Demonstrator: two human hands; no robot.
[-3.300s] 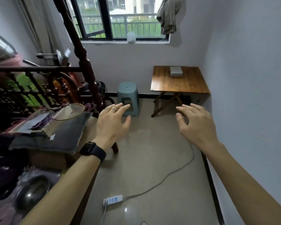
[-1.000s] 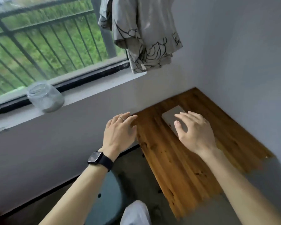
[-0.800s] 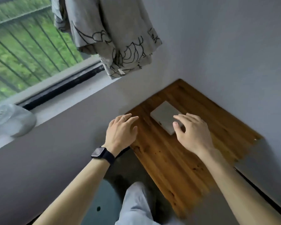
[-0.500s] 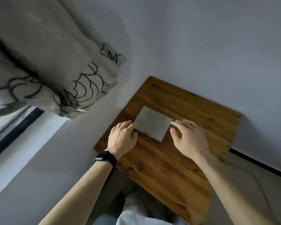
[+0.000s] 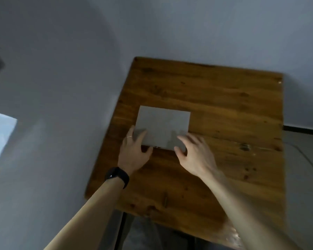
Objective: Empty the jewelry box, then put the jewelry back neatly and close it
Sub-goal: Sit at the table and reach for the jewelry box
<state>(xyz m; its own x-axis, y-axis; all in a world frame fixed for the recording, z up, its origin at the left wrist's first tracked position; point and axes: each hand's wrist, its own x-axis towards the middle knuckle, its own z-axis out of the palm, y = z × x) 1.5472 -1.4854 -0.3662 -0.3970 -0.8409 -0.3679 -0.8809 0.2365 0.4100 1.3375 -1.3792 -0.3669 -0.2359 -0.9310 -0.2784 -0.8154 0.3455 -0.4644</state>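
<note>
Our left hand (image 5: pixel 134 154), black watch (image 5: pixel 117 176) at wrist, spread wide over near-left corner of closed flat grey rectangular jewelry box (image 5: pixel 163 123); right hand (image 5: pixel 193 156) spread wide over near-right corner. Touch unclear, motion blur. Box lies on brown wooden table (image 5: pixel 224 98) under both hands. Pale grey walls (image 5: pixel 61 69) beyond and left of hands.

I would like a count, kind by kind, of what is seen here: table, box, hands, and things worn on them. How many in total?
Wooden table: 1
Grey jewelry box, closed: 1
Hands: 2, left hand and right hand
Black watch on the left wrist: 1
Thin ring on the left hand: 1
Total: 6
</note>
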